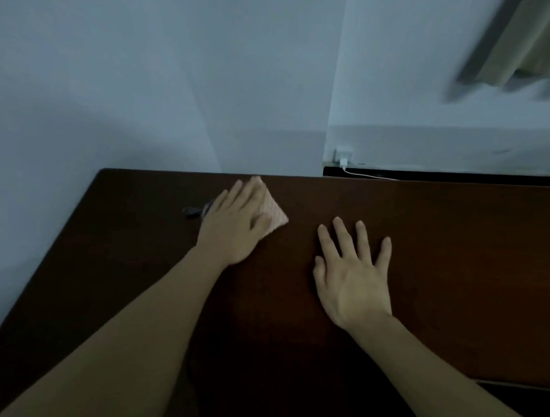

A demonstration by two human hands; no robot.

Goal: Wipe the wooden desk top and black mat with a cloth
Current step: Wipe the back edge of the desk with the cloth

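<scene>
A small dark object (192,211) lies on the counter (456,267) just left of the left hand (234,228); it is too dim and blurred to name. The left hand lies flat on the cloth (274,216), fingers straight and reaching toward the back edge, pressing rather than gripping. The cloth is a pale, pinkish, textured piece, folded small, on the bare wood close to the far edge and left of centre. Only its right part shows (the hand covers the rest), with one corner pointing right and slightly toward the person. Its long axis cannot be told, though the visible edges run diagonally to the counter's back edge.

By the look of it the cloth is light, soft and limp, so it will likely bunch or slide out unless the palm stays spread over its middle; a flat press there seems better than a pinch at a corner.

Further right, the right hand (353,277) rests open on the wood, fingers splayed, holding nothing and apart from the cloth.

Past the back edge, a white charger (343,161) sits in a wall socket with its cable (366,175) trailing right. The black mat is not clearly visible.
</scene>
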